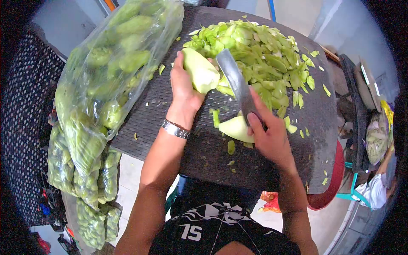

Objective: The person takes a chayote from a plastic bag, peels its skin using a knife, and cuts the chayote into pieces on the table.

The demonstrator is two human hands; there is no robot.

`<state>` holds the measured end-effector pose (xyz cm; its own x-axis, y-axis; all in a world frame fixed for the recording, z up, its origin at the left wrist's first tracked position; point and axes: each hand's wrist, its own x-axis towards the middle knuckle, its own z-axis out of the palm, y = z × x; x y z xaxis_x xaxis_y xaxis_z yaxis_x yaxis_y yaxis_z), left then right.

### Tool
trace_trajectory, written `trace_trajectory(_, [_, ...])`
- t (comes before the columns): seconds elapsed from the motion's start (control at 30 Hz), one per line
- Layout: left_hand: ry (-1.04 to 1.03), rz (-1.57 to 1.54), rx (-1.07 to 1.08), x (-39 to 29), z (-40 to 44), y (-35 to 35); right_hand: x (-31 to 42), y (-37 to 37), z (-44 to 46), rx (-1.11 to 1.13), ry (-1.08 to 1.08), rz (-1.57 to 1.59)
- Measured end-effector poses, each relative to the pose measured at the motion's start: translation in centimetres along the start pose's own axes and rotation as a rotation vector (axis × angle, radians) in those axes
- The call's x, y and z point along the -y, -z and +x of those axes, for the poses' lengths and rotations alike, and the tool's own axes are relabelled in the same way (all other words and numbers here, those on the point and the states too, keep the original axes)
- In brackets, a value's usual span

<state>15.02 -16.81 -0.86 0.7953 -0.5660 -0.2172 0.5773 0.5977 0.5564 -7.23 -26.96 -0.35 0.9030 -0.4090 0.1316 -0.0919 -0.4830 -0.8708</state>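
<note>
My left hand [186, 87] is wrapped round a pale, peeled chayote [200, 72], held just above the dark table. A knife [233, 76] with a broad grey blade is gripped in my right hand [270, 134], its blade slanting up and left, close to the chayote. Below my right hand lies another peeled chayote [236, 128] on the table, partly hidden by the fingers. A wide heap of green peelings [263, 63] spreads behind and to the right of the knife.
A large clear plastic bag of unpeeled chayotes [112, 72] lies along the left of the dark table [157, 140]. More filled bags [91, 219] stand below it. A red basin [335, 182] is under the right edge. Another person's white clothing [374, 191] shows at far right.
</note>
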Motion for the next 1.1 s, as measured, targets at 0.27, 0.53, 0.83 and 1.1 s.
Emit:
trace_trajectory(0.27, [-0.087,-0.13,-0.028,0.0,0.4,1.2,1.8,-0.8,-1.1,0.019,0.172,-0.731])
trace_trajectory(0.53, [-0.075,-0.161,0.025,1.0,-0.9,0.7,1.2,-1.6,-1.3,0.004,0.145,-0.755])
trace_trajectory(0.83, [-0.208,-0.026,-0.128,0.9,-1.4,-0.4,1.5,-2.4,-1.6,0.042,-0.001,-0.803])
trace_trajectory(1.1, [-0.324,0.19,-0.066,3.0,-2.0,-0.7,0.5,-2.9,-1.3,-0.016,0.006,-0.594])
